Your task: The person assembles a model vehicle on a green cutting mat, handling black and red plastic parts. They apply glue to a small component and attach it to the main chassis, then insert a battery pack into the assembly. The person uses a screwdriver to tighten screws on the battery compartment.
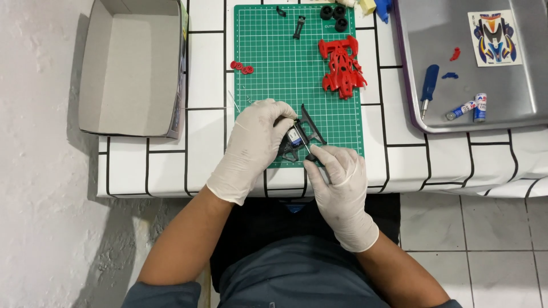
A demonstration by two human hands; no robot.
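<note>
Both my hands wear white gloves. My left hand (256, 145) grips a black toy car chassis (297, 138) with a small blue motor in it, at the near edge of a green cutting mat (274, 57). My right hand (337, 177) pinches a thin tool whose metal tip points into the chassis. A red car body (342, 65) lies on the mat further away. Three black tyres (334, 16) sit at the mat's far edge, and a small black part (299, 25) lies beside them.
Red wheel hubs (242, 67) lie at the mat's left edge. An open cardboard box (134, 65) stands at the left. A metal tray (514, 102) at the right holds a blue screwdriver (428, 88), two batteries (471, 106) and a sticker sheet (494, 37).
</note>
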